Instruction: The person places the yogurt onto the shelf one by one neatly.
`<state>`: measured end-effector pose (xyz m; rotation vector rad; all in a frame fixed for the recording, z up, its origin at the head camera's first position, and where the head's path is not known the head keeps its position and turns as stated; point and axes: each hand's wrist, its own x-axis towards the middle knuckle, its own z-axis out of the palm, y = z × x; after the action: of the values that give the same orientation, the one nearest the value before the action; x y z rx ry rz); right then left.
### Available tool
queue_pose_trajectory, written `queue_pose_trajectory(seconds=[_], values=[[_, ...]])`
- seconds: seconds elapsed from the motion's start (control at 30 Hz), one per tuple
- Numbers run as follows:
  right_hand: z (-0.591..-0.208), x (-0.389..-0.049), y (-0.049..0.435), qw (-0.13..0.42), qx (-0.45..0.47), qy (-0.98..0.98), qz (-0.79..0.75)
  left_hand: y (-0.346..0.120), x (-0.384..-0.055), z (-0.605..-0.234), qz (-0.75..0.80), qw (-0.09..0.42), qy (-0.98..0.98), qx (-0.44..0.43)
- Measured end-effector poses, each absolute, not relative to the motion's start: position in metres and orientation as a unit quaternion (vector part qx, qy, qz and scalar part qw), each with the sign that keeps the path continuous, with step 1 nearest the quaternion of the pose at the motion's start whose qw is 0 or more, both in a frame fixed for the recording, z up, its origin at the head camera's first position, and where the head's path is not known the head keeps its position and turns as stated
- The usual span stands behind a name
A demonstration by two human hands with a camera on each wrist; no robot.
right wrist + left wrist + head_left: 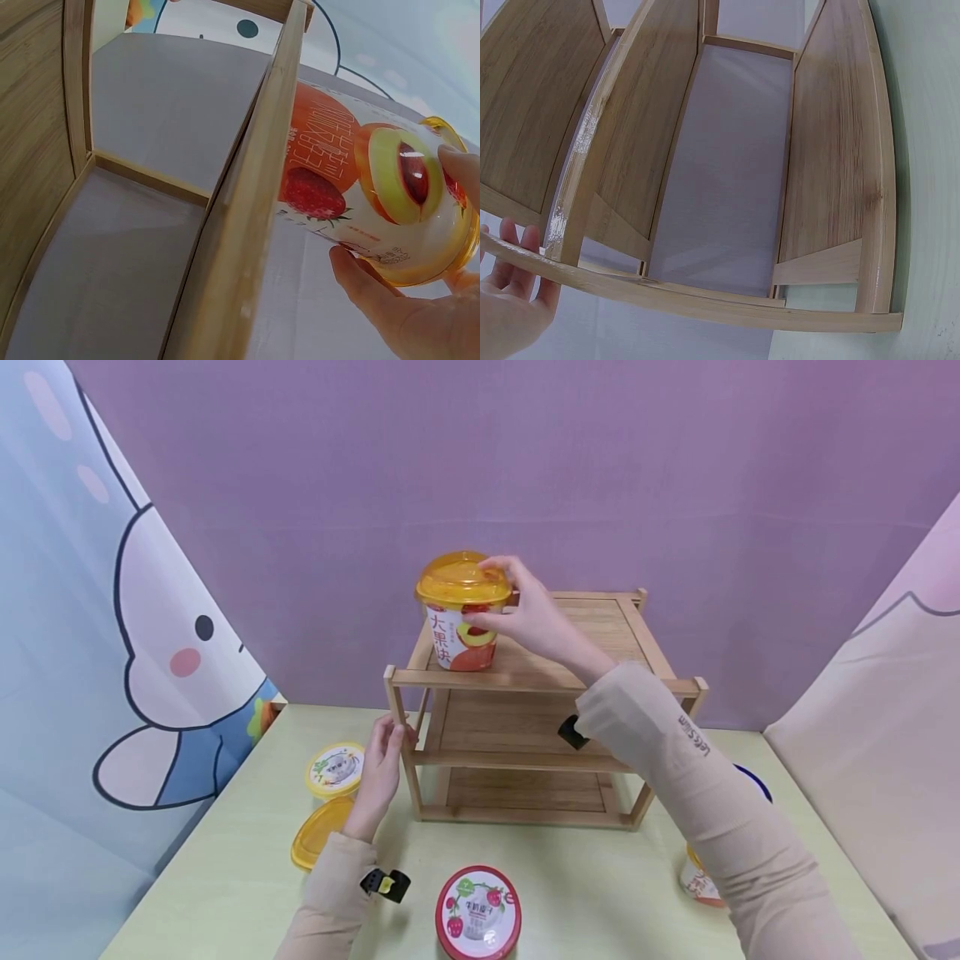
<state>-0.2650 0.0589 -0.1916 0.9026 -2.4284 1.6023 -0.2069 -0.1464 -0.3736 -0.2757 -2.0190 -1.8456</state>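
Note:
My right hand holds a fruit cup by its right side, thumb on the printed front and fingers near the orange-yellow domed lid. The cup is upright at the front left of the top shelf of a wooden rack. In the right wrist view, peach and strawberry pictures show on the cup, while the front rail hides its base. My left hand grips the rack's left front post; its fingers curl round the post in the left wrist view.
Left of the rack lie a tub with a yellow-rimmed lid and an orange-yellow lidded container. A red-lidded tub stands in front. Partly behind my right sleeve are another cup and a blue rim. A purple curtain hangs behind.

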Motion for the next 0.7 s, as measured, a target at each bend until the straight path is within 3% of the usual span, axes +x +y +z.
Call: queue_pose_trajectory(seconds=[0.23,0.43,0.7], values=[[-0.189,-0.254,0.06,0.052,0.312,-0.806,0.5,-0.151,-0.216,-0.386,-0.654,0.206,-0.72,-0.107],[-0.193,-0.245,0.066,0.097,0.288,-0.854,0.422,-0.155,-0.223,-0.397,-0.649,0.223,-0.718,-0.114],[-0.197,-0.216,0.079,0.126,0.261,-0.882,0.371,-0.155,-0.222,-0.394,-0.656,0.205,-0.719,-0.108]])
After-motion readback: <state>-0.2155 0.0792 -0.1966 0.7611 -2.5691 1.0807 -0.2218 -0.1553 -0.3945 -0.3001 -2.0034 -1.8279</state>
